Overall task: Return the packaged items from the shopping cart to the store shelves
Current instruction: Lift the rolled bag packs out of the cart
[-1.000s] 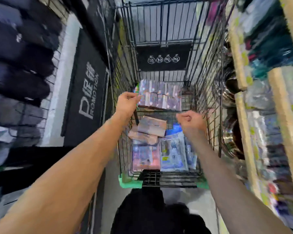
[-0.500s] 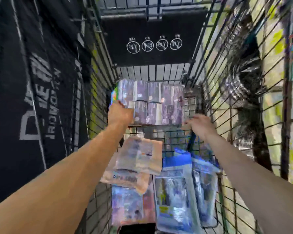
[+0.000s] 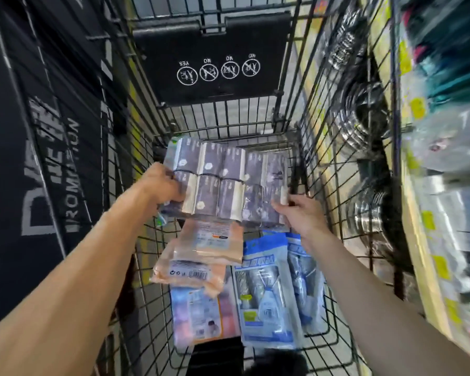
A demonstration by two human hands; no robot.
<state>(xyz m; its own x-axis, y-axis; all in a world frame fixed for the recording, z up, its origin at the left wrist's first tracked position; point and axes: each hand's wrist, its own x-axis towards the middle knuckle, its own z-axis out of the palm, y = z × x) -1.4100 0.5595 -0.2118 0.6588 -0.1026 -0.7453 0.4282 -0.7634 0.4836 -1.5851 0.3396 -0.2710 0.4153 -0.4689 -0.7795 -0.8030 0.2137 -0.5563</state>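
Note:
A black wire shopping cart [image 3: 314,147] fills the view. At its far end lies a wide shrink-wrapped bundle of purple-grey packets [image 3: 225,183]. My left hand [image 3: 164,185] grips the bundle's left edge and my right hand [image 3: 300,214] holds its right lower corner, fingers curled on the wrap. Below it on the cart floor lie two peach flat packs [image 3: 201,256], a pink-blue pack [image 3: 201,316] and blue pouches [image 3: 266,294].
Store shelves [image 3: 429,221] with yellow price tags and packaged goods run along the right, with stacked steel bowls [image 3: 364,118] behind the cart's right wall. A black promotion banner [image 3: 44,164] stands on the left. A black plate with warning icons [image 3: 217,69] closes the cart's far end.
Both hands left the cart's near rim and reached deep into the basket. The left hand took the bundle's left side first, then the right hand closed on its right corner.

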